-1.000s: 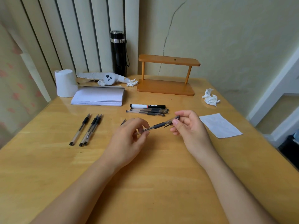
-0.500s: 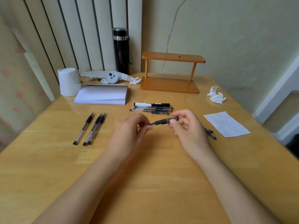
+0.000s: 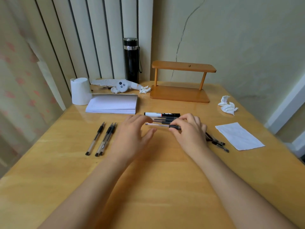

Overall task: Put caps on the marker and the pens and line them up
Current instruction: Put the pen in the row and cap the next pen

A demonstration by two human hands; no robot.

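My right hand (image 3: 189,131) pinches the capped end of a clear pen (image 3: 158,125) that lies level just in front of a row of capped pens (image 3: 165,120). A black-and-white marker (image 3: 162,114) with its cap on lies behind that row. My left hand (image 3: 133,138) hovers at the pen's left end with fingers spread and holds nothing. Three uncapped pens (image 3: 105,139) lie side by side on the left of the wooden table (image 3: 156,179). A few loose black caps (image 3: 217,142) lie partly hidden behind my right hand.
A stack of white paper (image 3: 112,104), a paper roll (image 3: 80,91) and a black flask (image 3: 131,60) stand at the back left. A wooden shelf (image 3: 181,81) is at the back. Crumpled tissue (image 3: 228,107) and a paper sheet (image 3: 239,136) lie to the right.
The capped pen has turned level and moved back toward the row by the marker. My left hand has let go of it and spread its fingers.
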